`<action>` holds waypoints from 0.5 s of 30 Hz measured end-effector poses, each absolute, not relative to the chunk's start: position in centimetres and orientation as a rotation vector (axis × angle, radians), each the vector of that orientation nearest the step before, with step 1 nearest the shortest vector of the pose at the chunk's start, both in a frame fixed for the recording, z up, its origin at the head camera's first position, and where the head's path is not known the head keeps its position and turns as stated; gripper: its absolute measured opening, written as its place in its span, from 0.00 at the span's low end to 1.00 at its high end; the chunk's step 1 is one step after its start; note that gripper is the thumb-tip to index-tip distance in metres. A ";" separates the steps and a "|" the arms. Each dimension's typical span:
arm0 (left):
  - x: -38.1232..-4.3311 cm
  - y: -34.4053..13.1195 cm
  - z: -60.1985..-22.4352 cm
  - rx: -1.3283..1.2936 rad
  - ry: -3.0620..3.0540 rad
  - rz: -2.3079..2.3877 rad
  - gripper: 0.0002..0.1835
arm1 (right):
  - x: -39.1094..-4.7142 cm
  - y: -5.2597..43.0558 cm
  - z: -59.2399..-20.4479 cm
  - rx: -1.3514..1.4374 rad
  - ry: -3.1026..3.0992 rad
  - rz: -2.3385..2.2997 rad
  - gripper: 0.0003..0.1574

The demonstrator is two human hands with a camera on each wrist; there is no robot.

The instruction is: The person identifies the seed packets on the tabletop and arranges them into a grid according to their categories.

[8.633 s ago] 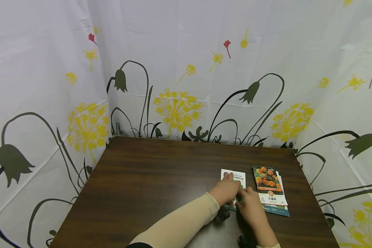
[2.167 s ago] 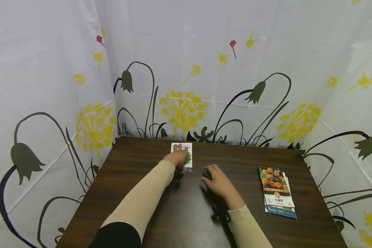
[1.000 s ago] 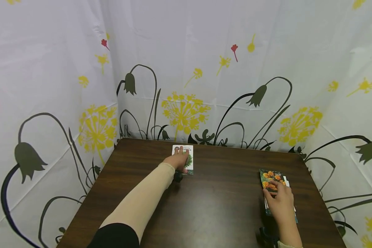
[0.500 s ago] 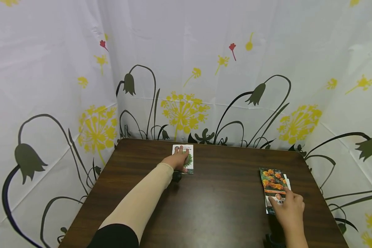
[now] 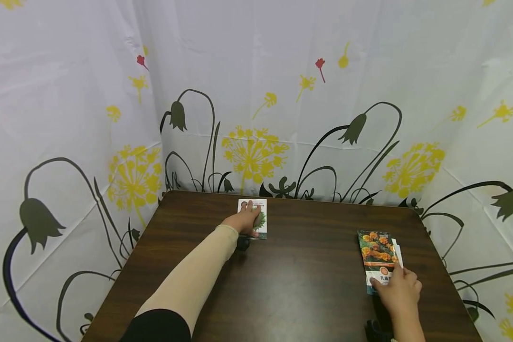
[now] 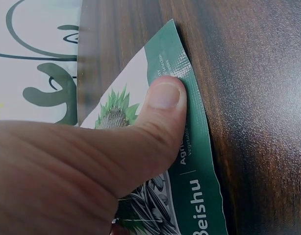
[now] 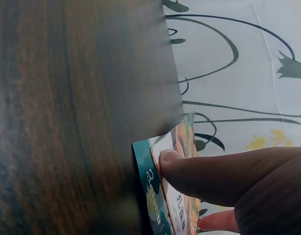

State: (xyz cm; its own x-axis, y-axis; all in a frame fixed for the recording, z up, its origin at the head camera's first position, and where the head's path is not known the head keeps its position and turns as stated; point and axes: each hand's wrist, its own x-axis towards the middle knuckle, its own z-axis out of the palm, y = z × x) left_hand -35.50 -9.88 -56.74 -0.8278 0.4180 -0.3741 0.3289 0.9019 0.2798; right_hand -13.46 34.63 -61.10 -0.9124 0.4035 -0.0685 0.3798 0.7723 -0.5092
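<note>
At the back of the table, my left hand (image 5: 242,221) rests with fingers spread over a seed packet (image 5: 262,230) printed with a green sunflower head. In the left wrist view, the thumb (image 6: 165,98) lies on the packet's green bottom band. On the right, my right hand (image 5: 399,289) grips the lower end of a small stack of seed packets (image 5: 376,251), thumb at the left and fingers at the right edge. Orange flowers cover the top packet; a white edge shows beside it. The right wrist view has the thumb (image 7: 177,161) against the packets; the palm hides their lower right corner.
The dark wooden table (image 5: 290,285) runs back to a white curtain (image 5: 256,71) with printed flowers, which also hangs along both sides. A black wrist device (image 5: 375,330) sits under the right wrist.
Both hands were at the sunflower packet near the right middle; it now lies farther back and left under the left hand. The right hand has moved over to the orange-flower stack and closed around it.
</note>
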 end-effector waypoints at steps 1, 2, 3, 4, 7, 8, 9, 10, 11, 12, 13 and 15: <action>-35.5 -9.9 -56.7 0.547 2.630 0.284 0.60 | -13.5 34.7 -61.0 -0.646 -2.923 0.808 0.64; -35.4 -9.9 -56.7 0.548 2.629 0.288 0.60 | -13.5 34.7 -60.9 -0.654 -2.921 0.810 0.65; -35.4 -10.0 -56.7 0.547 2.628 0.294 0.60 | -13.5 34.7 -60.8 -0.662 -2.913 0.813 0.66; -35.4 -10.0 -56.7 0.549 2.631 0.292 0.60 | -13.5 34.7 -60.7 -0.667 -2.902 0.812 0.67; -35.5 -10.0 -56.7 0.558 2.637 0.280 0.60 | -13.7 34.8 -60.5 -0.683 -2.858 0.832 0.68; -35.5 -10.0 -56.7 0.559 2.637 0.280 0.60 | -13.8 34.7 -60.5 -0.689 -2.842 0.847 0.69; -35.5 -10.0 -56.7 0.561 2.635 0.281 0.60 | -13.8 34.7 -60.5 -0.690 -2.831 0.849 0.69; -35.5 -10.0 -56.7 0.564 2.634 0.281 0.60 | -13.9 34.7 -60.5 -0.693 -2.825 0.853 0.69; -35.5 -10.0 -56.7 0.564 2.633 0.280 0.60 | -14.0 34.6 -60.5 -0.696 -2.823 0.858 0.69; -35.5 -10.1 -56.7 0.565 2.633 0.278 0.60 | -14.0 34.6 -60.5 -0.700 -2.823 0.863 0.69; -35.5 -10.1 -56.8 0.566 2.631 0.279 0.60 | -14.0 34.7 -60.5 -0.703 -2.826 0.863 0.68; -35.5 -10.1 -56.8 0.561 2.628 0.290 0.60 | -14.1 34.7 -60.5 -0.699 -2.835 0.860 0.67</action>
